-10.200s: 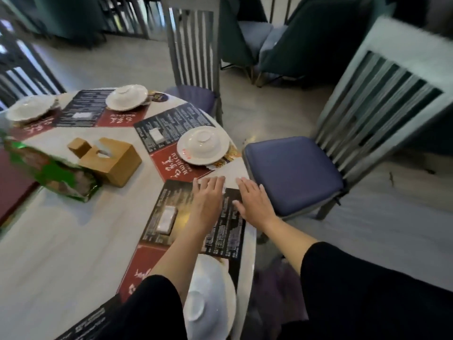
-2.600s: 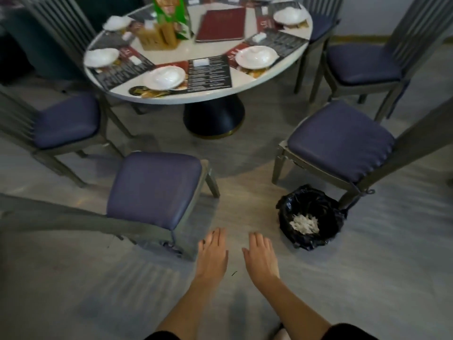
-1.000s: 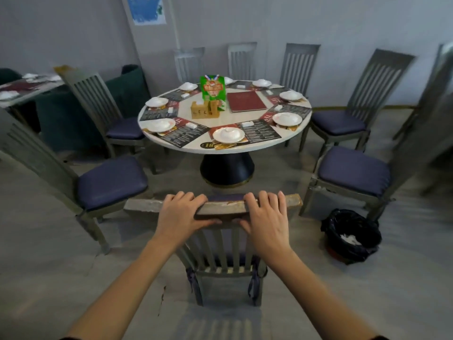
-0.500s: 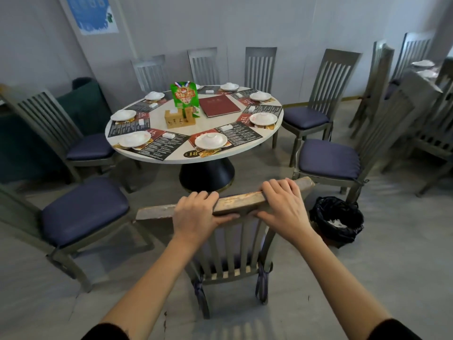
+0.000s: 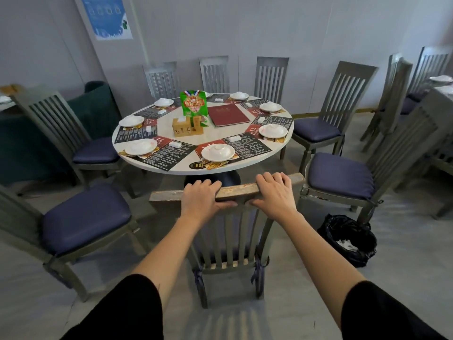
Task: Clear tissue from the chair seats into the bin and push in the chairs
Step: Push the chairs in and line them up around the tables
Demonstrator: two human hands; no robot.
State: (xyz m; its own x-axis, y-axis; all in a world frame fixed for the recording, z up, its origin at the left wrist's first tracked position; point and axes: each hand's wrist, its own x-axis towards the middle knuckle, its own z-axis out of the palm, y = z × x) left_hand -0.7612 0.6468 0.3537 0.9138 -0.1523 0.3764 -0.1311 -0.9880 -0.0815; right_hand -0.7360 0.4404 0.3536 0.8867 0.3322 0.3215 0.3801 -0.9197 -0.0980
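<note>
Chair [image 5: 228,231]: stiff, heavy wood; my left hand [image 5: 199,201] and right hand [image 5: 274,196] both clamp its top rail, best hold for pushing toward the table [image 5: 282,150] edge.

Restaurant dining room: round table [image 5: 171,165] set with plates [image 5: 217,152], menu [image 5: 226,115].

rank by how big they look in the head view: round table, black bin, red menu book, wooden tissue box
1. round table
2. black bin, though it sits nearer the camera, which inflates it
3. red menu book
4. wooden tissue box
</note>
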